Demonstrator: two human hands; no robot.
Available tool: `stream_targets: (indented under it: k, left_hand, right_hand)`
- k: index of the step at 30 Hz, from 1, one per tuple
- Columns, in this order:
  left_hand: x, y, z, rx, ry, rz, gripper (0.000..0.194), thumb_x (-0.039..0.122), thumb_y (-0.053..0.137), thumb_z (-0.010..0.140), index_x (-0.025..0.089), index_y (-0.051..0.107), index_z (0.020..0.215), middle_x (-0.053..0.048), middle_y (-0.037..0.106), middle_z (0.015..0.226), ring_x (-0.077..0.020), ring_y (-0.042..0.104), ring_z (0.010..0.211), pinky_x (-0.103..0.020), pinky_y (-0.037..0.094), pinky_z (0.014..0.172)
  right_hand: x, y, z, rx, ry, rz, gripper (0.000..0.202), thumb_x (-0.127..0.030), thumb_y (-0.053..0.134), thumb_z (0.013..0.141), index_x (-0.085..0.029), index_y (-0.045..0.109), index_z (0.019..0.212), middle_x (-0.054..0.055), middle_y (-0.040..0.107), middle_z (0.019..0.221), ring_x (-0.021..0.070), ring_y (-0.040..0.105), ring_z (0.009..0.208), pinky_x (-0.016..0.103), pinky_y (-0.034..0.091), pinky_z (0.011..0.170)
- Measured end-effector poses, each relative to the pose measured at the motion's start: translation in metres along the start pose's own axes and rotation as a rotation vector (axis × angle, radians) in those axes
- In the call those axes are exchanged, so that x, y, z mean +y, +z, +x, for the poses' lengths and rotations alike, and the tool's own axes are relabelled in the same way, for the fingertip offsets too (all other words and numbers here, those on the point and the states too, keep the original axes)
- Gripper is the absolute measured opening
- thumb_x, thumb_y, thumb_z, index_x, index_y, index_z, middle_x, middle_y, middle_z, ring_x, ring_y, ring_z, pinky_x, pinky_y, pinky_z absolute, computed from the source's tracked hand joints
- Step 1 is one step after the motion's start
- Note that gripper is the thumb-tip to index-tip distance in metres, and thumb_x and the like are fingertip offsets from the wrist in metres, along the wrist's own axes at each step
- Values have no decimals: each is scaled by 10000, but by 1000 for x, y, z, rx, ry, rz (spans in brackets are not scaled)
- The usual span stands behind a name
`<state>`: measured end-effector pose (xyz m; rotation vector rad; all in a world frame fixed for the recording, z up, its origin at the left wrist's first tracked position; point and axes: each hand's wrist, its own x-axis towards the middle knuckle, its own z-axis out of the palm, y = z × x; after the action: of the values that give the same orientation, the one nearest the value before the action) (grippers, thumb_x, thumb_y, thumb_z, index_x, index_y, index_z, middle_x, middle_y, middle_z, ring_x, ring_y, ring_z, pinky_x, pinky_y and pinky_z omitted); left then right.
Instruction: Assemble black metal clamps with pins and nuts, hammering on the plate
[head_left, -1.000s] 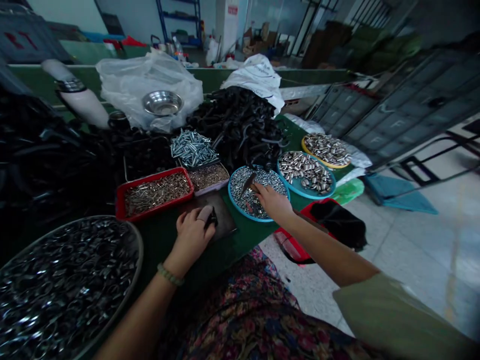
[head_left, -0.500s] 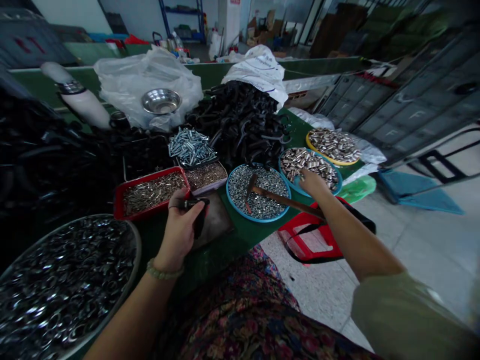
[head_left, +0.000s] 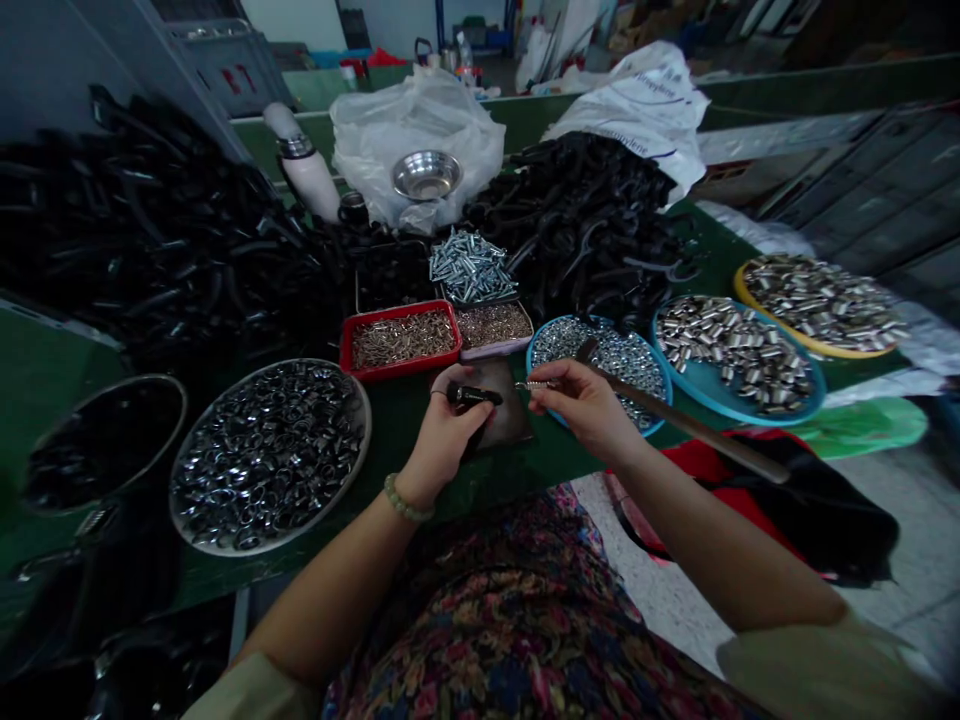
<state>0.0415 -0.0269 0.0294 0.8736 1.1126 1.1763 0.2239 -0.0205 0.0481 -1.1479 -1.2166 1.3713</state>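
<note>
My left hand [head_left: 442, 435] is closed round a black part [head_left: 474, 397] above a flat dark metal plate [head_left: 514, 405]. Between the thumb and fingers of my right hand [head_left: 589, 405] is a small shiny metal piece [head_left: 538, 384], close to the right end of the black part; a narrow gap shows between them. Behind my right hand stands a blue-rimmed tray of small nuts [head_left: 622, 365], with a wooden-handled hammer [head_left: 675, 408] lying across it. A blue tray of silvery cylinders [head_left: 739, 355] is farther right.
Red tray of pins [head_left: 401, 340], small rivet tray [head_left: 493, 327] and screw pile [head_left: 471, 266] stand behind my hands. Black parts [head_left: 592, 225] are heaped beyond. A round tray of shiny rings [head_left: 270, 455] sits left, a yellow-rimmed tray [head_left: 825, 305] far right.
My right hand has left the blue tray of cylinders and come over beside my left hand, with a small metal piece in its fingers. The view has turned left.
</note>
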Motion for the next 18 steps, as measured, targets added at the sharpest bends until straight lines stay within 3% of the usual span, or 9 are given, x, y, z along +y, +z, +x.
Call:
stream_targets:
  k: [6,12,18]
  left_hand:
    - [3,-13,-3,-27,-107,-136,388,442,503,875,230,437,1193,-37,626,982,-167,650,799,-338,568,717]
    - [-6,-19,-1,-64,163,133,689,219,722,710,240,382,1309,-76,532,1320,-214,564,1156,-381,461,1016]
    - [-2,-20,-1,-9,318,338,717,197,728,700,236,411,1342,-72,503,1378,-229,488,1267,-399,369,1101]
  right_hand:
    - [7,22,6,12,-18,53,255,-358,756,699,-196,615,837,-42,597,670,96,548,554,235,438,525]
    - [6,40,14,-47,-20,-25,236,-359,737,700,-193,625,825,-50,577,639,80,480,517,225,377,498]
    - [10,37,22,-116,-15,-150,235,-378,707,737,-187,630,852,-52,553,621,88,475,512,225,364,485]
